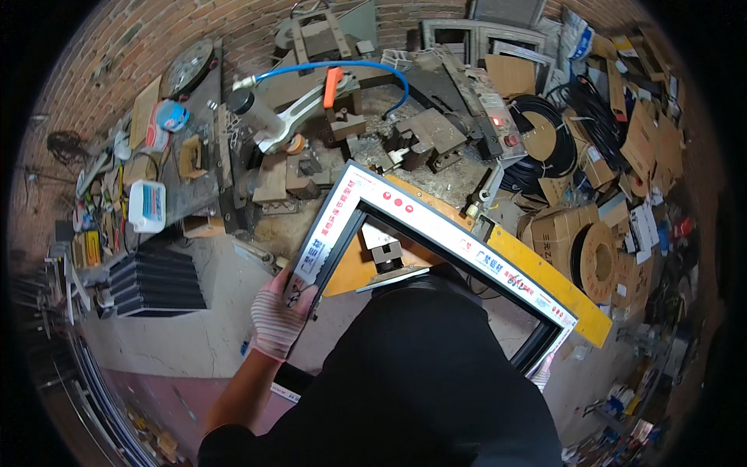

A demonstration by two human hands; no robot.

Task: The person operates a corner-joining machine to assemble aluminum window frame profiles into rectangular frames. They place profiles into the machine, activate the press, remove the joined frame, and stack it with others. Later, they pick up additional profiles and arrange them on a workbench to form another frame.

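Observation:
A rectangular window frame, white-faced with red and blue print and black inner edges, is held tilted in front of my body. My left hand, in a striped pink-and-white glove, is closed round its left side, thumb on the white face. At the lower right corner, my gloved right hand grips the other side; my body and the frame hide most of it. Past the frame's upper edge stands a metal workbench machine with heavy blocks. A yellow bar runs along behind the frame's right part.
A blue air hose arches over the machine beside an orange-handled lever. At left are a white jug and stacked dark profiles. Coiled black strips, cardboard boxes and a reel crowd the right.

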